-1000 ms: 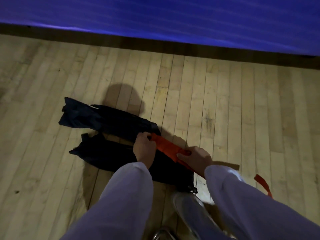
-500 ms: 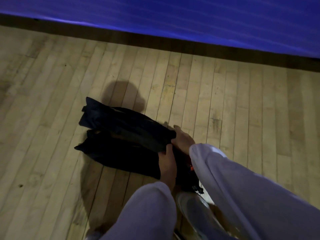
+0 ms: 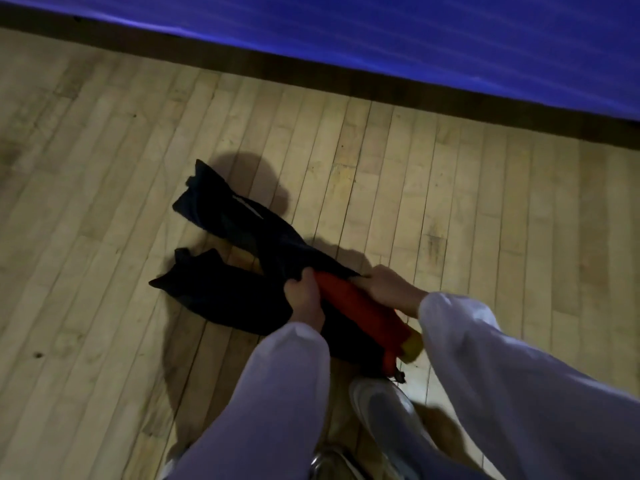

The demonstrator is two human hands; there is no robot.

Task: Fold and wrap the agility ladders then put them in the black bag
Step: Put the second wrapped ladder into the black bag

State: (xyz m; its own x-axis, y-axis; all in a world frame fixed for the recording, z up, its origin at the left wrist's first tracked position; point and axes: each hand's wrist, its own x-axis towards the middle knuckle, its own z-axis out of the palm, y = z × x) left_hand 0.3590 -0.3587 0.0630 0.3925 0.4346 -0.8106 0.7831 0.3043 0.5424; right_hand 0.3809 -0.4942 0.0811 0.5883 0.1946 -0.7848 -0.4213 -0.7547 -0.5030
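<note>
The picture is dark and blurry. The far end of the red ladder (image 3: 360,313) is hidden inside the mouth of the bag (image 3: 242,223). Its near end sticks out. The left hand (image 3: 303,294) curls round one side of the mouth, and the right hand (image 3: 388,289) pinches the other. More black cloth (image 3: 221,292) lies on the floor (image 3: 104,202); whether it is the same bag is hard to tell.
</note>
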